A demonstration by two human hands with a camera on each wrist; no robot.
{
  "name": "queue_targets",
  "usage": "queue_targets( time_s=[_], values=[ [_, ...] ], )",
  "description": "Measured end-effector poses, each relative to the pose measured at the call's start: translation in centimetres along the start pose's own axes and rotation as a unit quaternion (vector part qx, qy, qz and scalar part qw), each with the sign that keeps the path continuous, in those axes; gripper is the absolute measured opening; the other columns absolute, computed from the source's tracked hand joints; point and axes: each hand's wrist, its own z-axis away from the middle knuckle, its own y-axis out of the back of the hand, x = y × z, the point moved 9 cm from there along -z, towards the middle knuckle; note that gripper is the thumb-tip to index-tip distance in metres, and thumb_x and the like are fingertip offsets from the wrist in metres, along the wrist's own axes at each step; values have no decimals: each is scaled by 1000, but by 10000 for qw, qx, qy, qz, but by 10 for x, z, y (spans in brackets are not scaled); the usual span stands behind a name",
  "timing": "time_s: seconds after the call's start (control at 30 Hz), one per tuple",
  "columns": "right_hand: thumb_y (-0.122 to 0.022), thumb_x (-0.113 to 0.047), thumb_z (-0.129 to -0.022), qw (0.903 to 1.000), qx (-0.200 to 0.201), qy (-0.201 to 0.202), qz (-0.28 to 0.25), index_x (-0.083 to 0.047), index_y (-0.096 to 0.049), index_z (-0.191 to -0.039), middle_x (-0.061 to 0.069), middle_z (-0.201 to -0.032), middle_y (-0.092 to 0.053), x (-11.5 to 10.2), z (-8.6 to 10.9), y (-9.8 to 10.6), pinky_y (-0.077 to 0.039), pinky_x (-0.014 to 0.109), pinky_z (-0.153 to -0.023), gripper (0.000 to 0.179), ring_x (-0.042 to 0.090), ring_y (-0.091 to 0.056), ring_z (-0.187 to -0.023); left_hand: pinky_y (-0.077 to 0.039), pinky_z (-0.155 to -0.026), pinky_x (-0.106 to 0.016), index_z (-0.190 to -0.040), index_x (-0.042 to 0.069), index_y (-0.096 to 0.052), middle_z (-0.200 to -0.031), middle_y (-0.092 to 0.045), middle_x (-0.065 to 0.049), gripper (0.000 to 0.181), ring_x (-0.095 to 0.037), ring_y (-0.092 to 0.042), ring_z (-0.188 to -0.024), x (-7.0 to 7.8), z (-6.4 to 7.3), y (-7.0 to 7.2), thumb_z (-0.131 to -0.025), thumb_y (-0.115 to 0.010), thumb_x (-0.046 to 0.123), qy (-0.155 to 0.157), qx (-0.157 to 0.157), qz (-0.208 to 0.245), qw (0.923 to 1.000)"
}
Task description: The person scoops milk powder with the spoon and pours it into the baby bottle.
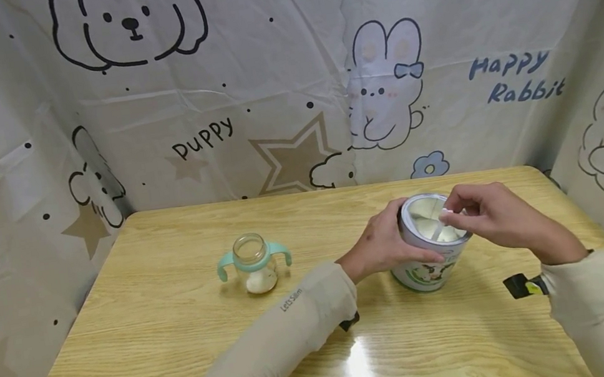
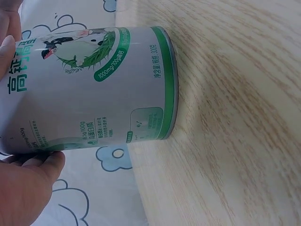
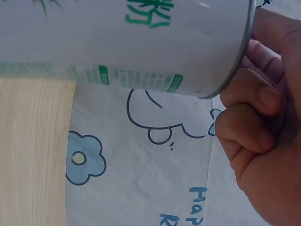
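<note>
My left hand [image 1: 382, 244] grips the side of an open milk powder can [image 1: 430, 272], which tilts on the table in the head view. Inside lies pale powder [image 1: 424, 207]. At the can's mouth, my right hand [image 1: 488, 213] pinches the white handle of a scoop [image 1: 438, 231]; the bowl of the scoop cannot be made out. The left wrist view shows the can's green-and-white label [image 2: 89, 108] between my left thumb and fingers [image 2: 40, 181]. In the right wrist view, curled fingers [image 3: 249, 117] sit beside the can's rim [image 3: 242, 61].
To the left on the wooden table [image 1: 155, 332] stands a clear baby bottle [image 1: 259, 280] without a lid, with mint-green handles [image 1: 225, 266] and some white powder inside. A printed cloth [image 1: 273, 47] hangs behind the table and along both sides.
</note>
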Motion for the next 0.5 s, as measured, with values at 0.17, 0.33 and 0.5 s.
queue_targets(
  time_s=[0.17, 0.33, 0.5],
  values=[
    [-73, -5, -91, 9986, -142, -352, -373, -7, -67, -89, 3, -79, -63, 2, -1, -3, -49, 23, -51, 6, 12, -53, -62, -49, -94, -21, -146, 11, -41, -133, -58, -4, 100, -7, -56, -112, 0, 1, 0, -66, -96, 31, -4, -6, 7, 10000],
    [-69, -5, -94, 9949, -80, -550, -842, -2, -66, -95, 9, -83, -66, 6, -1, -2, -52, 25, -53, 4, 14, -58, -63, -49, -95, -22, -146, 12, -41, -134, -58, -3, 100, -7, -56, -114, 0, 0, 0, -66, -96, 32, 38, -16, -19, 10000],
    [-67, -7, -96, 9918, 190, -753, -1010, 2, -65, -111, 5, -87, -72, 14, 1, 4, -54, 23, -59, 18, 13, -66, -72, -49, -95, -22, -146, 11, -42, -134, -58, -3, 99, -7, -56, -113, -1, 0, 0, -66, -96, 31, 68, 5, -15, 10000]
  ],
)
